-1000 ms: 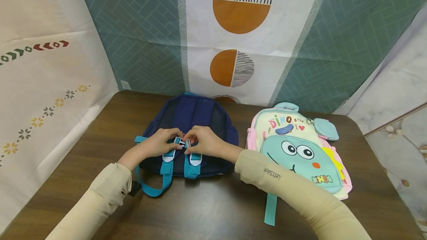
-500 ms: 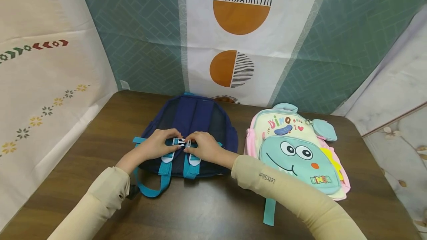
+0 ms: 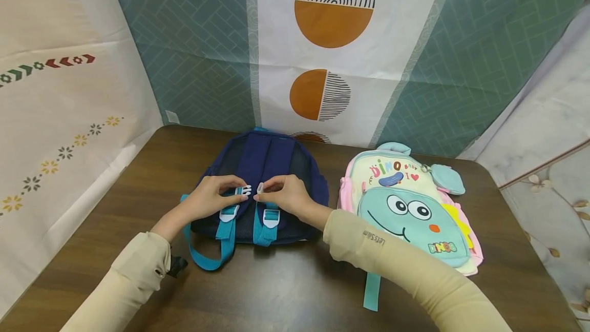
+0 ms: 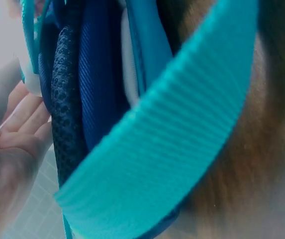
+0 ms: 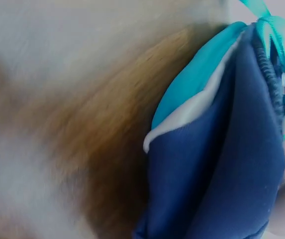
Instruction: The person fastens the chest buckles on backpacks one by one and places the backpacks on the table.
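Observation:
A navy backpack (image 3: 269,155) lies on the table with its shoulder straps up. My left hand (image 3: 209,200) pinches the pronged half of a white side-release buckle (image 3: 246,190) between thumb and fingers. Opposite it, my right hand (image 3: 290,198) pinches the socket half (image 3: 260,188). A small gap separates the two halves, and the prongs point toward the socket. Below them hang teal webbing straps with white adjusters (image 3: 271,218). A teal strap loop (image 4: 172,134) crosses the left wrist view, hiding part of the bag. The right wrist view shows the bag's navy side (image 5: 207,169), with the fingers mostly cut off.
To the right lies a cream, pink and mint dinosaur backpack (image 3: 410,219), a mint strap (image 3: 372,291) trailing from its lower edge. A small mint pouch (image 3: 447,179) hangs on it. The brown wooden table (image 3: 276,296) meets a patterned cloth backdrop (image 3: 207,65).
The buckle halves sit slightly farther apart than before. My left hand has shifted a little left and up with the pronged half, and its prongs show more fully. Neither hand has let go.

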Demonstrator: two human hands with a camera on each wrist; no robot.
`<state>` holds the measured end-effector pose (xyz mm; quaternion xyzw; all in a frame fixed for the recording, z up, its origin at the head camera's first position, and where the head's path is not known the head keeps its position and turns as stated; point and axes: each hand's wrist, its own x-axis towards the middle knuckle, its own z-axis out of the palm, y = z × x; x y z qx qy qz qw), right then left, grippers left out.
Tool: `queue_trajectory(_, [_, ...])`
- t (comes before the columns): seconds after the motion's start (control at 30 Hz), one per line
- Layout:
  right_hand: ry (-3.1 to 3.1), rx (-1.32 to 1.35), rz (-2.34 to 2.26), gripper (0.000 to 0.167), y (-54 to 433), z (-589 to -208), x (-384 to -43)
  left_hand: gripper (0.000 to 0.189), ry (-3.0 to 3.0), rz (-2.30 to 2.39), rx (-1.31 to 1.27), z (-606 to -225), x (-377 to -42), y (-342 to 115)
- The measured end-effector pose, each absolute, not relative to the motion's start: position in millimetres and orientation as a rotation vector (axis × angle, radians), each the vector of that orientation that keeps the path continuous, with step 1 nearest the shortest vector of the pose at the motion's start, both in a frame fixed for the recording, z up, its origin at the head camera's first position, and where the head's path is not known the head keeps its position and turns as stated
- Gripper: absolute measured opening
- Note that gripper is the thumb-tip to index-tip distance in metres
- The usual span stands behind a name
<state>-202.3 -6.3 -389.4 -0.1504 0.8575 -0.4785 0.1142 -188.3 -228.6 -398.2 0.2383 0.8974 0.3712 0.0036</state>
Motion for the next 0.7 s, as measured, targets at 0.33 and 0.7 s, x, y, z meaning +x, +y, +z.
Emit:
queue_trajectory(0.33, [2.761,-1.054,-1.073,0.021,-3,-391,-203,0.031,2.809,1.273,0.790,-392,-190,-230])
queue_trajectory(0.7, [2.844,-1.192,-0.806,0.027,-9,-387,-197,0.027,2.878,1.082,0.974,-385,-190,-231])
